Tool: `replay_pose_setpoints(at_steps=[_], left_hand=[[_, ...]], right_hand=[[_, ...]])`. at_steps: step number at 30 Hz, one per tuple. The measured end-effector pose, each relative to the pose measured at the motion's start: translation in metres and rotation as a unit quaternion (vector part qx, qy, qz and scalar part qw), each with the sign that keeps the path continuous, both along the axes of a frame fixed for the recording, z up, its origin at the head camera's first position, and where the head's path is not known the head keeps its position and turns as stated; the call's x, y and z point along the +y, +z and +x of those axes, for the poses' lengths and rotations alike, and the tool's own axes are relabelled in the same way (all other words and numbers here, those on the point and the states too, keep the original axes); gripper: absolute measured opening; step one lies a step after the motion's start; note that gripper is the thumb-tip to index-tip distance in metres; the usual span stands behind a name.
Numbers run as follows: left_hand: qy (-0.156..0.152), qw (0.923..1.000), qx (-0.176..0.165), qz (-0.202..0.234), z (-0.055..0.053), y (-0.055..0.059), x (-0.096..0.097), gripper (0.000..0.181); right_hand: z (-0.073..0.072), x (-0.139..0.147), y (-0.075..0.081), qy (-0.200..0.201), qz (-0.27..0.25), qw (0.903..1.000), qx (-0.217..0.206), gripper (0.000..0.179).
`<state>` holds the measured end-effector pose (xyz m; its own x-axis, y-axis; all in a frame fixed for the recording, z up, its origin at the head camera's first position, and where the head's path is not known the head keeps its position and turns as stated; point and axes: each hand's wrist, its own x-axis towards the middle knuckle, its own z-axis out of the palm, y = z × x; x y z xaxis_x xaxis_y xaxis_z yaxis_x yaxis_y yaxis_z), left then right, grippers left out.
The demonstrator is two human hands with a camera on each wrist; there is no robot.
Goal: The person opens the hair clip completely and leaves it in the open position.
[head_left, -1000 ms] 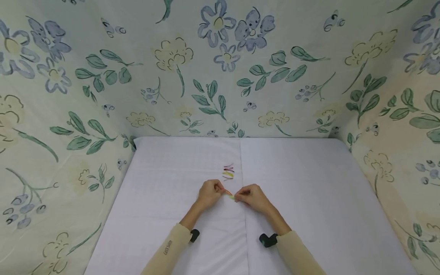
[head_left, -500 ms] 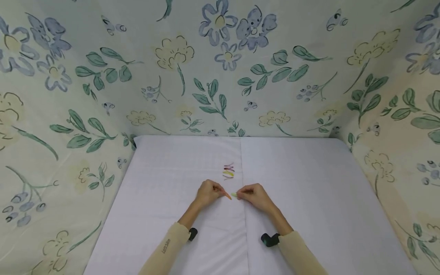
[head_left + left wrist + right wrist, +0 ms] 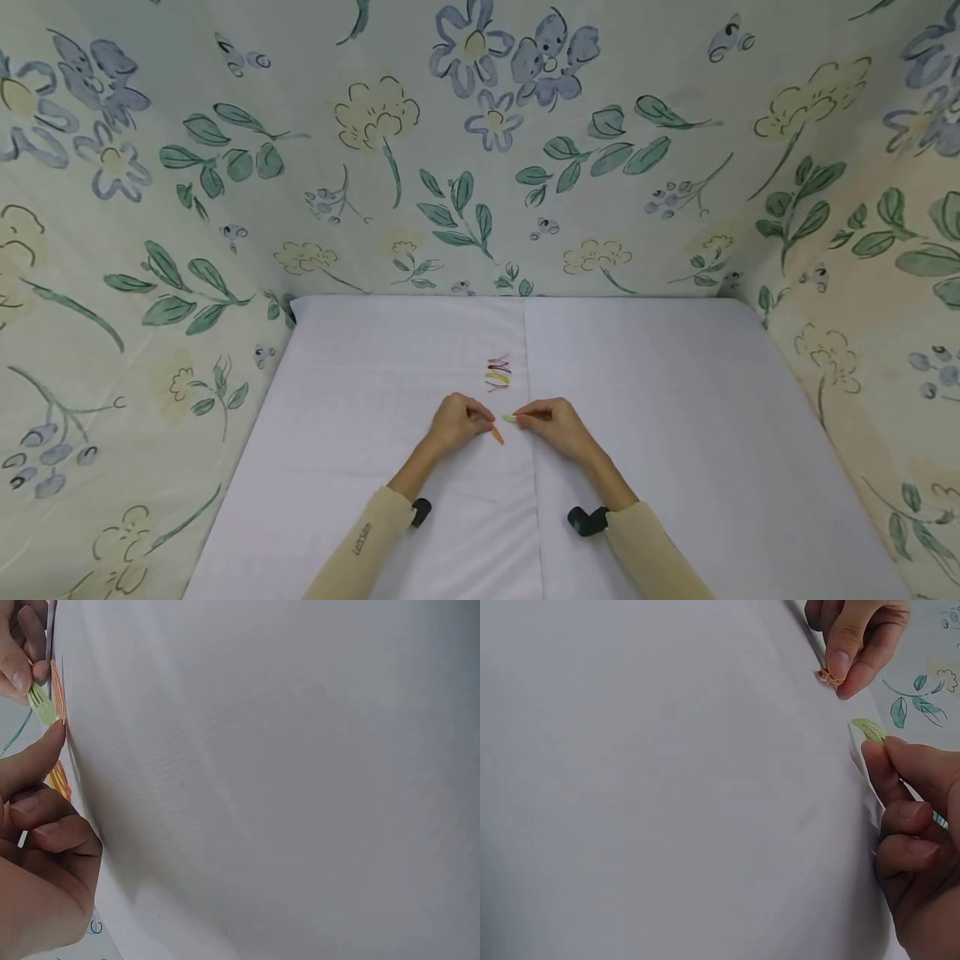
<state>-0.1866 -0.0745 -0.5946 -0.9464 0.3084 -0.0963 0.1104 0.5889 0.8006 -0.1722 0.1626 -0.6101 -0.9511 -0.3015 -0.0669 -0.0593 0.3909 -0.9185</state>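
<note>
In the head view, my left hand [image 3: 458,422] pinches one end of a slim orange strip [image 3: 498,436] between thumb and fingertip; the strip slants down toward the right. Facing it, my right hand [image 3: 557,427] pinches a short light-green strip [image 3: 509,418], whose tip points left. Dark slits or lines run along the green strip [image 3: 43,705] in the left wrist view, and it tapers like a leaf in the right wrist view. The two strips are apart. Fingers cover part of each, and their exact kind is not clear.
Beyond the hands lies a short column of thin, bent pieces: pinkish, dark red, a yellow piece [image 3: 497,377] and a brownish one [image 3: 497,387]. Everything rests on a white cloth-covered table [image 3: 360,367]. Floral fabric [image 3: 450,167] hangs around its back and sides.
A second ago the orange and green strips met between the hands; they have since come apart. The orange strip has swung downward, and the green one has risen slightly with the right hand.
</note>
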Motion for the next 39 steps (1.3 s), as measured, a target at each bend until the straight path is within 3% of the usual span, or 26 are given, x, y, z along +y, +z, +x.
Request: replay_pose_setpoints(at_steps=[5, 11, 16, 20, 25, 30, 35, 39], left_hand=[[-0.009, 0.9999, -0.002, 0.005, 0.001, 0.0, -0.001, 0.004], [-0.015, 0.9991, -0.032, 0.021, 0.001, 0.0, -0.002, 0.005], [-0.004, 0.9993, -0.02, 0.032, 0.001, 0.0, -0.002, 0.011], [0.006, 0.9988, -0.002, 0.049, 0.0, -0.001, 0.001, 0.016], [0.002, 0.9979, 0.016, 0.062, -0.001, 0.0, 0.004, 0.008], [0.004, 0.9975, 0.025, 0.066, -0.002, 0.001, 0.005, 0.008], [0.001, 0.9969, 0.012, 0.078, -0.003, 0.001, 0.005, 0.007], [0.008, 0.9968, 0.005, 0.08, -0.003, 0.001, 0.005, 0.007]], right_hand=[[-0.001, -0.001, 0.001, -0.01, -0.001, 0.9999, -0.007, 0.018], [-0.001, -0.003, -0.001, -0.016, -0.009, 0.9998, -0.005, 0.019], [-0.002, -0.005, 0.002, -0.008, -0.018, 0.9997, -0.013, 0.02], [0.002, -0.009, 0.021, 0.01, -0.026, 0.9995, -0.017, 0.02], [0.007, -0.014, 0.04, 0.018, -0.035, 0.9992, -0.005, 0.019], [0.006, -0.014, 0.037, 0.019, -0.038, 0.9991, 0.005, 0.018], [0.005, -0.016, 0.037, 0.017, -0.037, 0.9991, 0.007, 0.018], [0.0, -0.016, 0.023, -0.003, -0.024, 0.9996, 0.016, 0.015]])
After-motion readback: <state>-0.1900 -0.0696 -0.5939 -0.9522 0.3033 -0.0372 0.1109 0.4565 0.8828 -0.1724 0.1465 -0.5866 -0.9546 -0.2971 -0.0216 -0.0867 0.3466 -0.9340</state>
